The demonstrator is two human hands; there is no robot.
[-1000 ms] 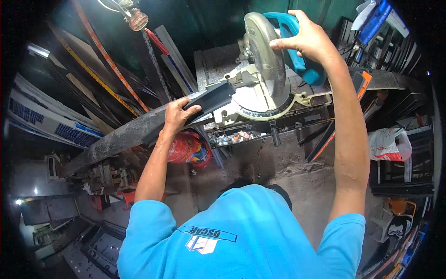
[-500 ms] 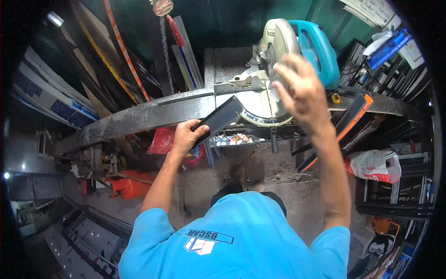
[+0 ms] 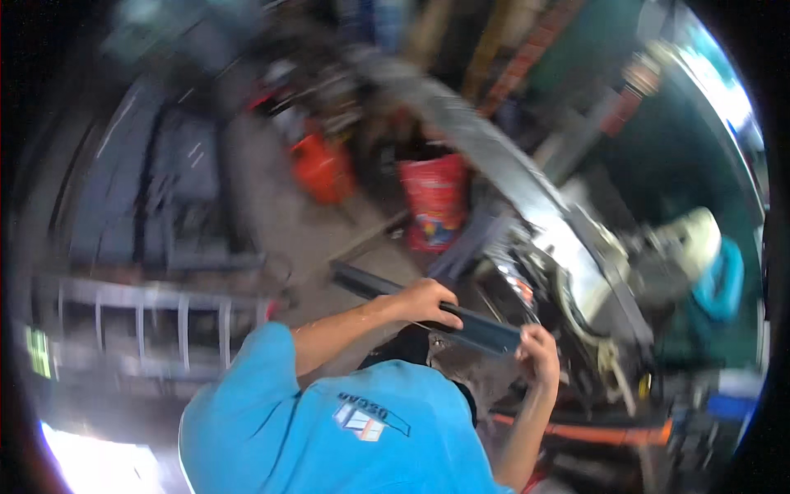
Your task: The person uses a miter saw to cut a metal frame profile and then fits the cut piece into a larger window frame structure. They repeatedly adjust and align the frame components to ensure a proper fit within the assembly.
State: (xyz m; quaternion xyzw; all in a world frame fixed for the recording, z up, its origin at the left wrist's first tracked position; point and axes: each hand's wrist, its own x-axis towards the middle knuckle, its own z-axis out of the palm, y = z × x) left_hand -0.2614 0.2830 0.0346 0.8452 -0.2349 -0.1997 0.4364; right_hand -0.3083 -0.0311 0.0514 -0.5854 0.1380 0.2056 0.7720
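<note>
You hold one dark bar (image 3: 485, 328): your left hand (image 3: 428, 302) grips it near the middle, your right hand (image 3: 537, 352) pinches its right end, and its other end sticks out past your left hand. One saw (image 3: 690, 245) and one red bag (image 3: 434, 200) stand beyond.

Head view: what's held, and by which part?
Dark profile bar: left hand grips near its middle; right hand grips its right-hand end.
</note>
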